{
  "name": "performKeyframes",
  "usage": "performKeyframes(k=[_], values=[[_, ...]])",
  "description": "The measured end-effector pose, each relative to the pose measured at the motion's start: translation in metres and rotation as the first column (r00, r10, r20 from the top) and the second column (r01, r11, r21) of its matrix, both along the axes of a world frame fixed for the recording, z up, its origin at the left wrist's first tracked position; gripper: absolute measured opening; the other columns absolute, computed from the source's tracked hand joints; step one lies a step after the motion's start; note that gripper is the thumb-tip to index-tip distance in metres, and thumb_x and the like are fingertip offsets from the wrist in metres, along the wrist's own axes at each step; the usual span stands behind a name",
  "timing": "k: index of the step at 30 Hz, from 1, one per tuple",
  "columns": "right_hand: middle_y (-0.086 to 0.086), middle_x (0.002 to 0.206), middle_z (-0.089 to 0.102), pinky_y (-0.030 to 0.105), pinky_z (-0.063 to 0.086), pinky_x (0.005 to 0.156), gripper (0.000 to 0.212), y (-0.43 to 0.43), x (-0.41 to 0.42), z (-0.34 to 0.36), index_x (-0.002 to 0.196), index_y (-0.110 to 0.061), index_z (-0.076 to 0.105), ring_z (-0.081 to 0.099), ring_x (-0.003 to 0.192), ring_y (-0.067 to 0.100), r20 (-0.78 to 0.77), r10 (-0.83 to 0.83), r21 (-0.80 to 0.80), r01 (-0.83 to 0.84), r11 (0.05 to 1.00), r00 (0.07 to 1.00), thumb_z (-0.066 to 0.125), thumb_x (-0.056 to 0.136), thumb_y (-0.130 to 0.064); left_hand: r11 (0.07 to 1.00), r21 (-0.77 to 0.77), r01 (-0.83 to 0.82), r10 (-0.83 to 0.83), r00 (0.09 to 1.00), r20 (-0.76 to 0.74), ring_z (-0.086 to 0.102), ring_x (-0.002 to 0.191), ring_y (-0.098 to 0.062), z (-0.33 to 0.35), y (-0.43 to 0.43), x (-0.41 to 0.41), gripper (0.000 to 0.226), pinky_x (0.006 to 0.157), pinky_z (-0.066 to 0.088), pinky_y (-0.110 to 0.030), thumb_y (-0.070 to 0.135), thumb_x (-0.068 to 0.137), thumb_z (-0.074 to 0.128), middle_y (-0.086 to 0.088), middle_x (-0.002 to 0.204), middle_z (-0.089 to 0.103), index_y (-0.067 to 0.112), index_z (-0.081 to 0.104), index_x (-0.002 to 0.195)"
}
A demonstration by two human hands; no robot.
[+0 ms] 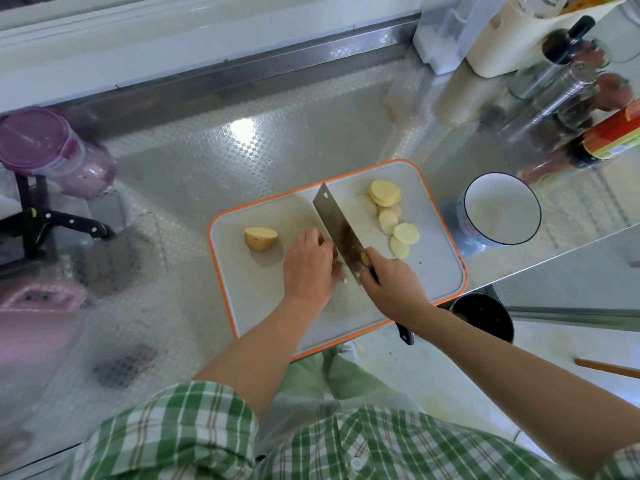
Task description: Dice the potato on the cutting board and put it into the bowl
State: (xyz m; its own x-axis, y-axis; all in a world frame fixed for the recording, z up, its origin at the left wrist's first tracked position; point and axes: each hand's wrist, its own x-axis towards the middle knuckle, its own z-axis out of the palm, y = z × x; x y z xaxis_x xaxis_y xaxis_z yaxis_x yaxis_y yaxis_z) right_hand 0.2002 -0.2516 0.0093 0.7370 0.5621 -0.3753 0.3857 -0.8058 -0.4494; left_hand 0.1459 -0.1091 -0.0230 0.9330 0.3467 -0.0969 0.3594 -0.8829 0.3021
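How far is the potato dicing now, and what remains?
Done: round slices lie on the cutting board. In hand: right hand grips the cleaver, left hand holds a potato piece beside the blade. Left: the potato half, dicing everything, filling the bowl, which looks empty.

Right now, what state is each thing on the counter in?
potato half, unsliced, untouched, on the cutting board's left
potato slices, sliced, not yet diced, right of the blade
cleaver, edge down, gripped by the right hand
left hand, curled over a mostly hidden potato piece beside the blade
bowl, upright, empty
purple-lidded container, lid on
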Motion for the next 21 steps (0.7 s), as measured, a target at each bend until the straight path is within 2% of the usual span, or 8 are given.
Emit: performKeyframes(k=[7, 11, 15, 19, 21], values=[[0.006, 0.057, 0.044, 0.034, 0.033, 0.048, 0.013, 0.006, -0.005, -0.006, 0.09, -0.015, 0.042, 0.045, 0.052, 0.027, 0.015, 0.083, 0.001, -0.083, 0.997, 0.996, 0.04, 0.098, -0.025, 0.999, 0.015, -0.046, 0.046, 0.999, -0.014, 0.051, 0.089, -0.025, -0.002, 0.004, -0.009, 0.018, 0.066, 0.044, -0.035, 0.031, 0.075, 0.072, -0.005, 0.089, 0.053, 0.015, 0.063, 0.079], [0.003, 0.056, 0.038, 0.033, 0.03, 0.051, 0.011, 0.008, -0.004, -0.011, 0.097, -0.014, 0.042, 0.044, 0.055, 0.03, 0.064, 0.133, -0.046, -0.131, 0.99, 0.989, 0.038, 0.098, -0.024, 0.997, 0.028, -0.066, 0.067, 0.998, -0.006, 0.052, 0.086, -0.026, -0.004, 0.004, -0.008, 0.019, 0.061, 0.042, -0.035, 0.031, 0.073, 0.073, -0.005, 0.085, 0.053, 0.015, 0.064, 0.074], [0.001, 0.058, 0.036, 0.033, 0.031, 0.054, 0.017, 0.011, -0.004, -0.012, 0.109, -0.012, 0.045, 0.05, 0.06, 0.034, 0.107, 0.172, -0.114, -0.16, 0.98, 0.979, 0.036, 0.099, -0.024, 0.996, 0.041, -0.077, 0.077, 0.997, 0.012, 0.053, 0.082, -0.026, -0.006, 0.005, -0.006, 0.02, 0.057, 0.04, -0.034, 0.032, 0.074, 0.072, -0.006, 0.082, 0.053, 0.014, 0.065, 0.07], [0.005, 0.058, 0.042, 0.032, 0.029, 0.051, 0.008, 0.012, 0.005, -0.008, 0.092, -0.014, 0.039, 0.045, 0.055, 0.032, 0.075, 0.047, -0.005, -0.047, 0.999, 0.996, 0.039, 0.097, -0.02, 0.999, 0.015, -0.052, 0.052, 0.999, -0.002, 0.051, 0.088, -0.024, -0.006, 0.007, -0.008, 0.014, 0.065, 0.044, -0.034, 0.029, 0.073, 0.071, -0.004, 0.089, 0.053, 0.015, 0.068, 0.076], [0.005, 0.056, 0.042, 0.031, 0.026, 0.047, 0.014, 0.01, 0.012, -0.003, 0.084, -0.015, 0.036, 0.042, 0.052, 0.028, 0.048, -0.027, 0.034, 0.025, 0.999, 0.998, 0.041, 0.096, -0.019, 0.999, -0.003, -0.042, 0.042, 0.999, -0.006, 0.051, 0.09, -0.023, -0.007, 0.009, -0.011, 0.014, 0.066, 0.045, -0.033, 0.026, 0.072, 0.071, -0.004, 0.091, 0.053, 0.015, 0.068, 0.08]])
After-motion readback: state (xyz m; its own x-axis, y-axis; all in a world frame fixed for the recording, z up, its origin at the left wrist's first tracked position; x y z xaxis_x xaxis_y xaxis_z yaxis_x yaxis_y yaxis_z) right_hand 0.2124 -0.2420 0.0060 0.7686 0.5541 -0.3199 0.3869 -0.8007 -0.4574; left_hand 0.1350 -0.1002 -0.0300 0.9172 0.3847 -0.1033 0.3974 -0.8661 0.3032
